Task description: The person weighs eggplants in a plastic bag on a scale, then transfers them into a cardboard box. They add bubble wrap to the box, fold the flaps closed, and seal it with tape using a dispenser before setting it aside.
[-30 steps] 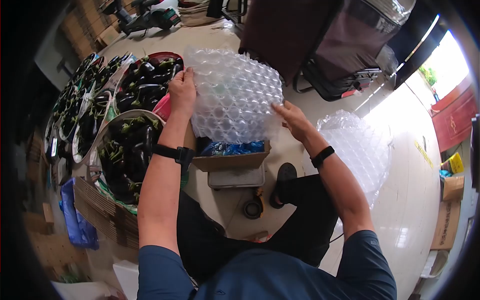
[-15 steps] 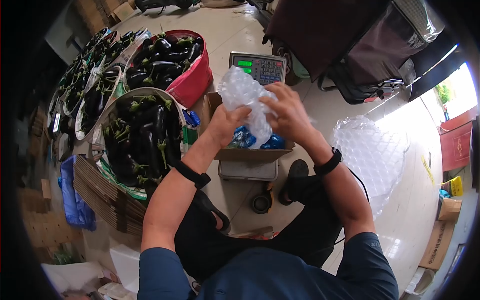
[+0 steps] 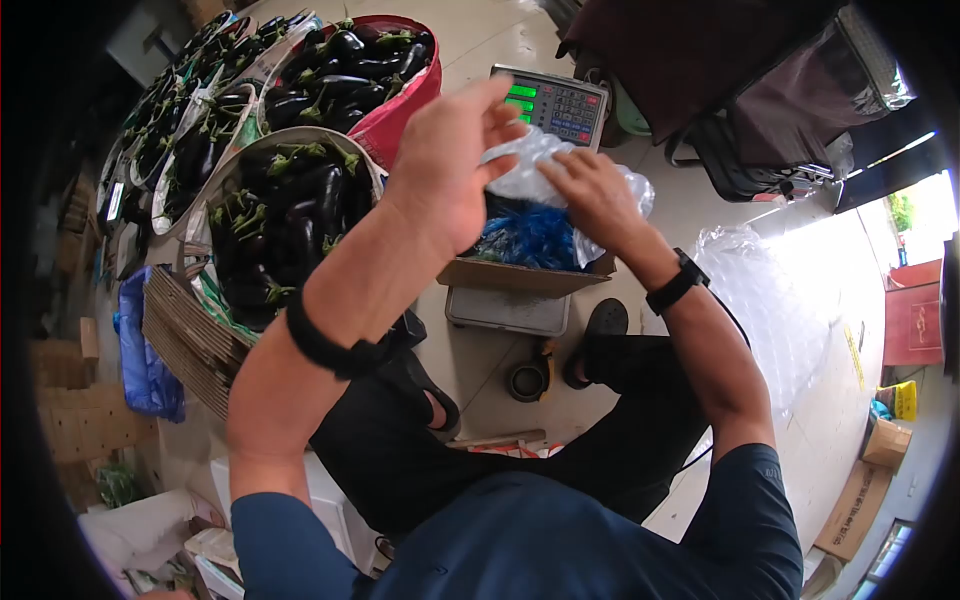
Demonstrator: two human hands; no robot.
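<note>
My left hand (image 3: 452, 155) is raised over the left side of a cardboard box (image 3: 530, 280), its fingers apart and holding nothing. On the right, my right hand (image 3: 597, 195) rests on crumpled bubble wrap (image 3: 530, 165) at the top of the box, fingers stretched out over it. Below the wrap, shiny blue plastic (image 3: 530, 237) fills the front of the box; what it covers is hidden. The box stands on the platform (image 3: 507, 310) of a weighing scale, whose display panel (image 3: 565, 108) glows green behind.
Eggplants fill a red tub (image 3: 405, 110), a nearer sack (image 3: 280, 230) and several more at left. Flattened cardboard (image 3: 190, 320) leans beside them. A large bubble wrap sheet (image 3: 770, 310) lies at right. A tape roll (image 3: 527, 380) is on the floor between my feet.
The bubble wrap has gone from being held up in both hands to lying over the box. My left hand has let go and risen; the right has stayed with the wrap.
</note>
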